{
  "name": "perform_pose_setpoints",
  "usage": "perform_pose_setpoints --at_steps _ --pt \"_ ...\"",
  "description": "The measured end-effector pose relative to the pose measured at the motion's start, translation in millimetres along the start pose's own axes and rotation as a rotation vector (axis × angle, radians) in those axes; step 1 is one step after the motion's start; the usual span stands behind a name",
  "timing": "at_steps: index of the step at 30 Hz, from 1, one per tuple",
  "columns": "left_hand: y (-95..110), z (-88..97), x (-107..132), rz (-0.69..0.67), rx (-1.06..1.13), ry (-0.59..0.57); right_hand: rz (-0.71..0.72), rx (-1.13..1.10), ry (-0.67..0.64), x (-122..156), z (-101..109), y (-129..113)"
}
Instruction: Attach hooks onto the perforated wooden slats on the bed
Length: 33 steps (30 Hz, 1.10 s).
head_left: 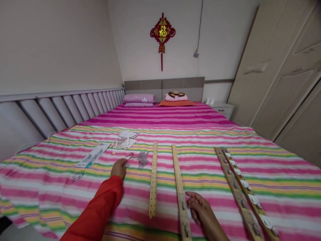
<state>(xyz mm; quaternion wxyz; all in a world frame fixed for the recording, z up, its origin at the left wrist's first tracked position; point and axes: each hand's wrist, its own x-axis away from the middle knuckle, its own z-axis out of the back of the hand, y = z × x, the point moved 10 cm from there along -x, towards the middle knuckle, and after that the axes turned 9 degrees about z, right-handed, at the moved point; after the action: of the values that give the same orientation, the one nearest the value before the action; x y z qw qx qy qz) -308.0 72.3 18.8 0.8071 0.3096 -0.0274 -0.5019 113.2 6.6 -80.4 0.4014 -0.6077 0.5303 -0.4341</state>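
My left hand point(118, 168), in a red sleeve, reaches to the left edge of a small pile of clear and grey pieces point(142, 158). Its fingertips are pressed together; what they hold, if anything, is too small to make out. My right hand point(202, 209) lies beside a pale wooden strip point(177, 169), index finger stretched towards it and the other fingers loosely curled. Small shiny metal-looking fittings sit along this strip's near part. Left of it lies a second wooden strip point(153, 179) with rows of holes and no fittings.
Two more strips point(235, 184) point(252, 194) with fittings lie at the right. White packets point(125, 139), a flat package point(93, 155) and a wiry clear piece point(78, 175) rest at the left. Everything lies on a striped bed sheet point(130, 207); folded bedding point(139, 98) is at the headboard.
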Motion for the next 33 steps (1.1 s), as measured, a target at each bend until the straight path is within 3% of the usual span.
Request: perform_pose_setpoints --at_steps 4,9,13,16,19,23,25,29,33 --pt "-4.9 1.0 3.2 0.033 -0.056 -0.037 0.004 0.003 0.0 1.1 1.5 1.5" --pt "-11.5 26.6 18.7 0.095 0.007 0.032 0.011 -0.016 0.008 1.8 1.6 0.5" --pt "-15.6 45.7 33.8 0.185 0.362 0.101 0.016 -0.02 -0.003 0.6 0.5 0.4" --pt "-13.1 44.4 48.5 0.315 0.767 0.073 0.019 -0.018 -0.002 0.0 0.4 0.4" --pt "7.1 19.2 75.2 0.513 1.171 -0.144 0.024 -0.028 -0.002 0.4 0.1 -1.4" --pt "73.4 -20.5 135.1 0.679 1.585 -0.658 0.036 -0.062 -0.007 2.6 0.2 -6.3" --pt "101.9 -34.6 167.2 0.752 1.711 -0.851 0.052 -0.082 -0.003 4.4 0.4 -10.0" --pt "134.5 -62.3 218.2 0.929 1.834 -1.047 0.103 -0.07 0.019 12.3 -3.1 -24.6" --pt "154.9 -82.0 252.7 1.069 1.794 -1.134 0.234 -0.043 -0.044 26.7 -22.6 -54.6"
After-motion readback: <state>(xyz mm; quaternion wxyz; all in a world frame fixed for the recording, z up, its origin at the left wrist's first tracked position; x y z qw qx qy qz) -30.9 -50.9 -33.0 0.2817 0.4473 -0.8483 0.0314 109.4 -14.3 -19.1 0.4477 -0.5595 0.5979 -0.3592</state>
